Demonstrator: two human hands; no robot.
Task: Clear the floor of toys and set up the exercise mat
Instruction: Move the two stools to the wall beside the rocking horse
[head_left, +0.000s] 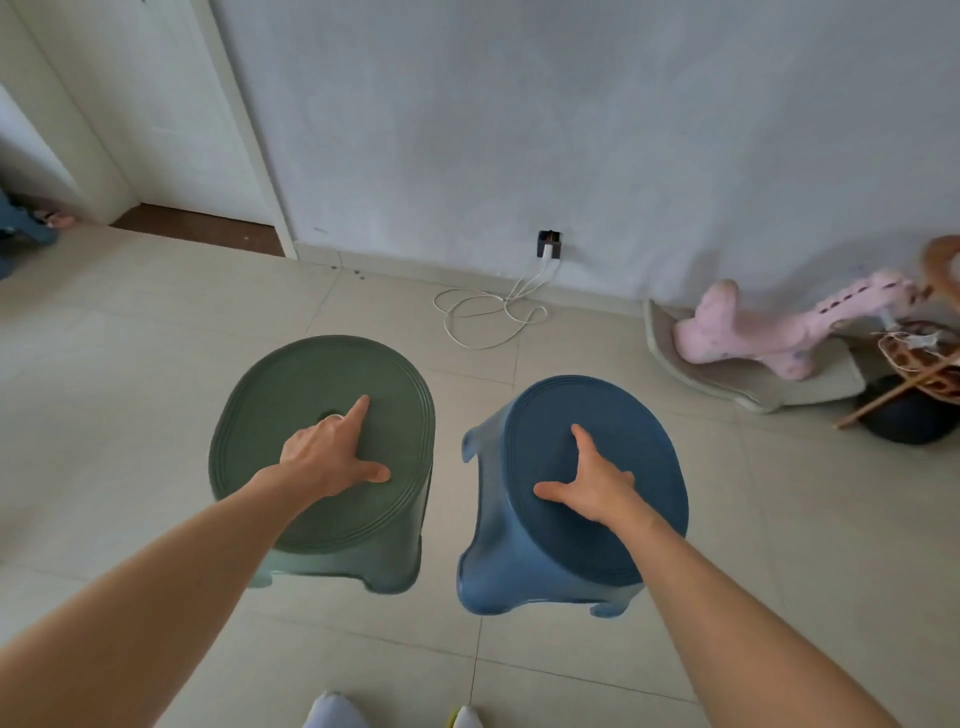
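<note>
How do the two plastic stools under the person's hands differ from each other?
The green stool is dull green and sits level; the blue stool is navy and tilted, its seat leaning away to the right. The left hand rests on the green one, the right hand on the blue one. Both share the same moulded shape and ridged oval seat.

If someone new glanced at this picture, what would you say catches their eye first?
Two plastic stools fill the middle of the floor: a green stool under the left hand and a blue stool under the right hand, each hand resting on a seat top. At the right wall lies a pink rocking toy, and a white cable trails from the wall socket.
</note>
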